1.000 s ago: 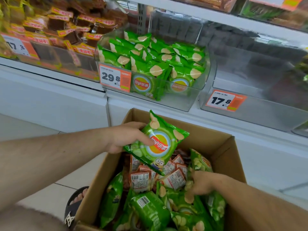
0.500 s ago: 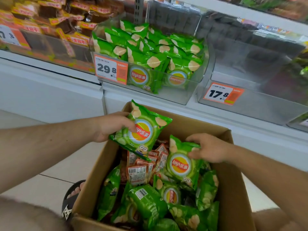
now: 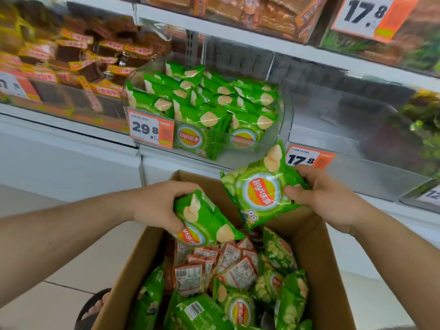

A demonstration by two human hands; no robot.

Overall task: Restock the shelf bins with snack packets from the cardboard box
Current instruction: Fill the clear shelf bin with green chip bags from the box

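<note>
My left hand [image 3: 158, 204] grips a green chip packet [image 3: 206, 221] above the far left corner of the open cardboard box [image 3: 316, 263]. My right hand [image 3: 325, 195] pinches the edge of a second green chip packet [image 3: 260, 190], lifted above the box's far rim, its logo facing me. The box holds several more green packets [image 3: 239, 308] and small red-and-white sachets [image 3: 190, 277]. Just beyond the hands, a clear shelf bin [image 3: 287, 115] with a 29.8 tag is nearly full of the same green packets.
To the right stands a clear bin [image 3: 357, 163] tagged 17.8, holding nothing I can see. A bin of brown and yellow snacks [image 3: 71, 60] is on the left. More stocked bins sit on the shelf above. A sandalled foot [image 3: 95, 308] rests on the floor tiles beside the box.
My right hand has lifted its packet out of the box up to the far rim. My left hand's packet has tilted, and the view has moved closer to the shelf.
</note>
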